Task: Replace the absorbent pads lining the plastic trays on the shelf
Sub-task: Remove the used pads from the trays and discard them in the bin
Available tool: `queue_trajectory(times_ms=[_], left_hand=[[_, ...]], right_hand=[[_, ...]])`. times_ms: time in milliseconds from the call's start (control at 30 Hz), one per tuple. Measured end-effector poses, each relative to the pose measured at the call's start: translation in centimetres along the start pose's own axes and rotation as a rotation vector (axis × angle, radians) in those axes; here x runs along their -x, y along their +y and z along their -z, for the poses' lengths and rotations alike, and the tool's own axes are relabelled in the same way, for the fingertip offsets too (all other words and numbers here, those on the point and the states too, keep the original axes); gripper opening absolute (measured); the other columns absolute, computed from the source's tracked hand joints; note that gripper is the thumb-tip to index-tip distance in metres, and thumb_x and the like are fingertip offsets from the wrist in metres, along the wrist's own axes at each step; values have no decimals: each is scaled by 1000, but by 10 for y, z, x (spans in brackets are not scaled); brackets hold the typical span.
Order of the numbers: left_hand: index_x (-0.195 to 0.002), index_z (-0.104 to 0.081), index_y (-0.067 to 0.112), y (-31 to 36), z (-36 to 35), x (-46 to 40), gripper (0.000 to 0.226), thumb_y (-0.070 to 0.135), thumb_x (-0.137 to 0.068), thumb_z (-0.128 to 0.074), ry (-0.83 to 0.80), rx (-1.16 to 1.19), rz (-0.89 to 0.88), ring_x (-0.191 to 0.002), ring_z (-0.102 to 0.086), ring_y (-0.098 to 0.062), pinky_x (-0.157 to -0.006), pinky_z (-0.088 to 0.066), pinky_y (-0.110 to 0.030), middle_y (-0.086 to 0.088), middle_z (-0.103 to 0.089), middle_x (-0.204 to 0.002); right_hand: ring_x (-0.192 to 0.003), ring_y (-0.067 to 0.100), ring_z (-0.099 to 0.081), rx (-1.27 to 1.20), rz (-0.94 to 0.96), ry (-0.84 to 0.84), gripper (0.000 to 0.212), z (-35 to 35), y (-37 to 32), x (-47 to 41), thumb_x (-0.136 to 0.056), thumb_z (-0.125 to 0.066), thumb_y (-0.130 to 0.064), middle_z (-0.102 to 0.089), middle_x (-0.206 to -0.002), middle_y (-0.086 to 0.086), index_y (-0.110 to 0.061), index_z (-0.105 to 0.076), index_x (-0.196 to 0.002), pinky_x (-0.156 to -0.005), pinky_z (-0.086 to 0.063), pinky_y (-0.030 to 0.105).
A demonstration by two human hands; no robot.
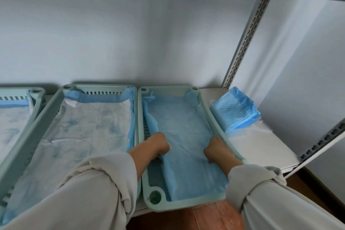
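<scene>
right tray (214,114): lower centre-right of frame, blue pad (183,136) laid in, edges not yet tucked
left hand (158,144): fingers curled, pinching pad's left edge
right hand (217,148): fingers curled on right edge
middle tray (56,106): white-faced pad (84,127), looks done
spare pads (235,112): right on shelf (261,145)
axis: pad long axis runs front-to-back

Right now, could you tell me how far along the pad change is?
The middle tray already holds a pad, white side up. In hand: the left hand and right hand press a blue pad into the right tray. A pack of pads waits alongside; how many trays remain isn't visible.
</scene>
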State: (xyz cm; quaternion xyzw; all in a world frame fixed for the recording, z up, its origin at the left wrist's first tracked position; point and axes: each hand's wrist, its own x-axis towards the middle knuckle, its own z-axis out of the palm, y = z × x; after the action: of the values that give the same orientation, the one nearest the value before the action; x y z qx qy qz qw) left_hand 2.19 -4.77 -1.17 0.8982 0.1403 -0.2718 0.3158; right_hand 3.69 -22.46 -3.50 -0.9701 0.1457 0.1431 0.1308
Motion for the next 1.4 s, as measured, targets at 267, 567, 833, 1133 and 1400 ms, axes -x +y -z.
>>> queue_trajectory(times_ms=[267,567,833,1133,1400], left_hand=[[-130,-52,-1,-1,1,-5,44,-8,-88,-41,159,366,-106,-105,-51,-24,-98,-44,-33,-14,-52,-123],[-105,-68,10,-2,21,3,50,-20,-78,-38,160,657,-149,-90,-54,-26,-71,-50,-29,-14,-58,-104],[-149,-22,13,3,15,-6,69,-5,-88,-49,171,466,-196,-115,-47,-24,-81,-42,-20,-16,-34,-145],[-149,-26,15,11,28,-33,68,-1,-89,-54,183,408,-157,-117,-47,-28,-85,-38,-27,-15,-34,-146],[-142,-29,6,5,30,-37,64,4,-87,-59,203,347,-166,-113,-50,-27,-89,-42,-32,-14,-46,-130]], right_hand=[[-120,30,-54,-76,-4,112,35,6,4,2,-90,-48,-17,-56,-129,11,-10,-53,-124,-95,-43,33],[-45,18,-54,-366,-77,-73,9,16,17,0,-80,-54,-8,-56,-73,11,-10,-46,-83,-42,-48,23],[-49,17,-54,-534,-34,-31,7,12,3,-13,-87,-52,-9,-53,-69,9,-6,-46,-84,-40,-46,22],[-54,18,-51,-1063,-174,-145,9,21,-16,-50,-94,-50,-7,-46,-79,9,-7,-41,-96,-43,-48,28],[-48,14,-40,-982,-82,-79,14,22,-17,-54,-82,-71,-10,-42,-58,7,-5,-59,-83,-33,-36,14]])
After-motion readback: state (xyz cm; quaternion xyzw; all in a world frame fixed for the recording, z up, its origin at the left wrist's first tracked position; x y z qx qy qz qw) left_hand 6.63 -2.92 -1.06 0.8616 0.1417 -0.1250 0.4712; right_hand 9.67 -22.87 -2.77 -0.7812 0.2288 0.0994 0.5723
